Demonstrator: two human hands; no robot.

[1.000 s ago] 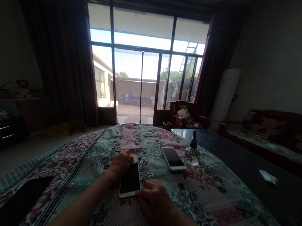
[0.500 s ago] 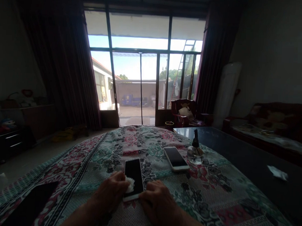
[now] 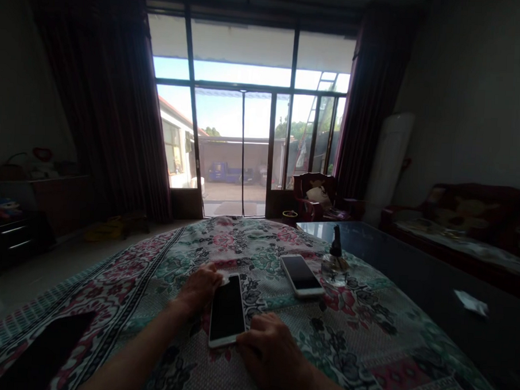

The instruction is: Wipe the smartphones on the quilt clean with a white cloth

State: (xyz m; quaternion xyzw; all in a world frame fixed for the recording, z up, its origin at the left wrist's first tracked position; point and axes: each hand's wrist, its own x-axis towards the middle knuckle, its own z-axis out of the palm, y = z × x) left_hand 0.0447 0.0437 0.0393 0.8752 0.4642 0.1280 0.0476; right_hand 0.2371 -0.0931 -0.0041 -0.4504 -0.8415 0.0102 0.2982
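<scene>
A white smartphone (image 3: 228,313) with a dark screen lies face up on the flowered tablecloth (image 3: 167,340). My left hand (image 3: 199,289) is closed on a small white wad of tissue (image 3: 225,280) at the phone's upper left corner; most of the wad is hidden by the fingers. With curled fingers, my right hand (image 3: 271,346) grips the lower right corner of the same phone, thumb at its bottom edge. To the right lies a second white phone (image 3: 302,274), also screen up.
A clear glass bottle with a black top (image 3: 335,267) stands right of the second phone. A crumpled white paper (image 3: 471,303) lies on the dark tabletop (image 3: 394,270) at right. A dark flat object (image 3: 42,352) rests at lower left.
My left hand has moved up along the phone's left side with the tissue, from its lower half to the upper left corner. My right hand stays at the lower right corner.
</scene>
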